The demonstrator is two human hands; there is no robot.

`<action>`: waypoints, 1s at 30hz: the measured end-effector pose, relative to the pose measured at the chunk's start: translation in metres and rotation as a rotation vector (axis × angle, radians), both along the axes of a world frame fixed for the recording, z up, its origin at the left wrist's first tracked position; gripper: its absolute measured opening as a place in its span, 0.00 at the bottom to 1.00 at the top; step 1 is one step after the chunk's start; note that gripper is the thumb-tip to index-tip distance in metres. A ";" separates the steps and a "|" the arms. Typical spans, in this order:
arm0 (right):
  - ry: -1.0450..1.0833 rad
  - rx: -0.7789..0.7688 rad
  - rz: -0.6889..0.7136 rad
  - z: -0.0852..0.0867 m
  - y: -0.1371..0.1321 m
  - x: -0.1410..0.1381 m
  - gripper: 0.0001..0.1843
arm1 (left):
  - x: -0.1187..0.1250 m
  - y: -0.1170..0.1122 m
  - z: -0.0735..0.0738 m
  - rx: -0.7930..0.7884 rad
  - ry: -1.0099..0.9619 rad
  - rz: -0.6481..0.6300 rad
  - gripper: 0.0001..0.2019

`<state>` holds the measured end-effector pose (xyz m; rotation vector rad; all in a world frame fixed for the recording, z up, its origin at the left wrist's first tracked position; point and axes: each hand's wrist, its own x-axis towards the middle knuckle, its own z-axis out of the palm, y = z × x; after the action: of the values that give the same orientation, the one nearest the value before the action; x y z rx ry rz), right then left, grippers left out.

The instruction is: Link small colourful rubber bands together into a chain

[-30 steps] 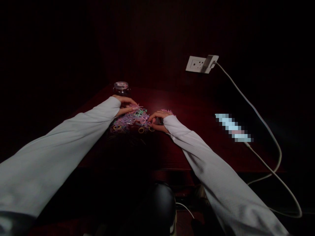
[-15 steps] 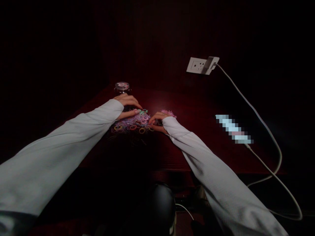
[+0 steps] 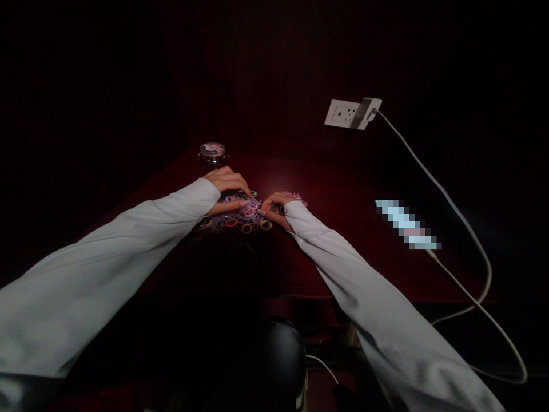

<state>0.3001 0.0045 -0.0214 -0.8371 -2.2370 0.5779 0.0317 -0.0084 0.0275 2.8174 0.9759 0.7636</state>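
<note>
We find the heap of elastic bands (image 3: 231,221) toward the far left corner of the table (image 3: 343,257), just in front of a lidded jar (image 3: 211,152). Both hands meet at the heap's right edge. The left hand (image 3: 227,184) arches over it with fingers curled, and we cannot tell its grip. The right hand (image 3: 274,209) pinches bands between thumb and forefinger. No writing is legible.

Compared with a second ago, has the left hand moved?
Yes. The left hand has slid a little right, away from the jar, toward the right hand.
</note>
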 end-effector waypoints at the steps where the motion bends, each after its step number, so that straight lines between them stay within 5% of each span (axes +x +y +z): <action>1: 0.002 0.005 -0.004 0.001 -0.001 0.001 0.13 | 0.000 -0.001 0.000 -0.002 -0.005 0.001 0.24; 18: -0.101 0.043 0.122 -0.004 0.006 0.007 0.06 | 0.003 -0.006 -0.001 0.028 0.028 0.009 0.23; 30: 0.021 0.084 -0.033 -0.003 0.004 -0.004 0.02 | 0.001 -0.001 -0.005 0.000 0.022 -0.020 0.24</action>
<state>0.2958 0.0085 -0.0242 -0.8196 -2.2086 0.4715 0.0330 -0.0094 0.0228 2.8365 0.9496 0.7321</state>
